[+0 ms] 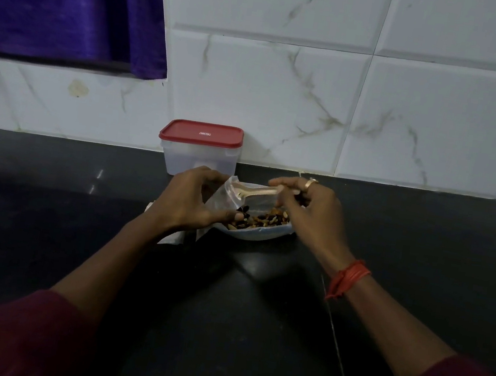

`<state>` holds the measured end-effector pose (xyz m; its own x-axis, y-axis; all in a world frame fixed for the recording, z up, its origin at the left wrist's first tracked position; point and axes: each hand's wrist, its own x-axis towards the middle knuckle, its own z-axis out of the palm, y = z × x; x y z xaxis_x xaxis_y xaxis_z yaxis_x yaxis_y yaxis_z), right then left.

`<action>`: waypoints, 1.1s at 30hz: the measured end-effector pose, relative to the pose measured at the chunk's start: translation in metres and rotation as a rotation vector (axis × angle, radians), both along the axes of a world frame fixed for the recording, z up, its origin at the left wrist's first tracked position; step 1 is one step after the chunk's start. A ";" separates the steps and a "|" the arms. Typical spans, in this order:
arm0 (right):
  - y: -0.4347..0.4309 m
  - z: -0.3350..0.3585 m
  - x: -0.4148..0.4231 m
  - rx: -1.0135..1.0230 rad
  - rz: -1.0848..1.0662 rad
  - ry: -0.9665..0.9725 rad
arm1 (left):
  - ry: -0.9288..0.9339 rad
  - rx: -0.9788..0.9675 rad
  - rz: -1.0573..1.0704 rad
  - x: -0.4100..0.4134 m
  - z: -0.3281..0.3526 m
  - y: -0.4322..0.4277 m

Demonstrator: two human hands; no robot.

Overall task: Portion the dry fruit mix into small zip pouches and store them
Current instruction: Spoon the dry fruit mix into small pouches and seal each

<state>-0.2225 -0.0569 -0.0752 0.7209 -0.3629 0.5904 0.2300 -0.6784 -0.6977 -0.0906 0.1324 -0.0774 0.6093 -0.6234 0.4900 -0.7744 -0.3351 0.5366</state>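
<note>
A pale plate [257, 236] of dry fruit mix [263, 219] sits on the black counter. My left hand [190, 200] holds a small clear zip pouch [233, 197] open just above the plate, thumb pressed near its lower edge. My right hand [307, 209], with a ring and a red wrist thread, grips a light spoon [258, 191] whose bowl points into the pouch mouth. More clear pouches [176, 235] lie under my left wrist, partly hidden.
A translucent box with a red lid [200, 147] stands shut against the marble-tiled wall, just behind the plate. A purple curtain [72, 3] hangs at the upper left. The dark counter [50, 193] stretches to both sides.
</note>
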 end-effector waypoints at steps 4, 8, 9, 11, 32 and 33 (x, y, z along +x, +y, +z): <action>-0.007 -0.010 0.004 -0.526 -0.002 -0.149 | 0.039 -0.025 0.007 0.004 -0.002 0.003; -0.012 -0.012 0.005 -0.440 -0.034 -0.217 | 0.068 -0.031 -0.014 0.004 -0.002 0.004; -0.011 -0.012 0.004 -0.413 -0.027 -0.208 | 0.078 -0.036 -0.017 0.004 -0.001 0.004; -0.008 -0.010 0.002 -0.354 -0.031 -0.199 | 0.109 -0.051 -0.022 0.004 -0.001 0.005; -0.017 -0.025 0.008 -0.714 -0.320 0.155 | 0.316 -0.032 -0.033 0.016 -0.003 0.012; -0.017 -0.024 0.008 -0.710 -0.319 0.158 | 0.311 -0.022 -0.030 0.016 -0.003 0.012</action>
<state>-0.2142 -0.0742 -0.0990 0.7402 -0.1411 0.6574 -0.1166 -0.9899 -0.0813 -0.0744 0.1440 -0.0806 0.7134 -0.6349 0.2965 -0.5812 -0.2997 0.7566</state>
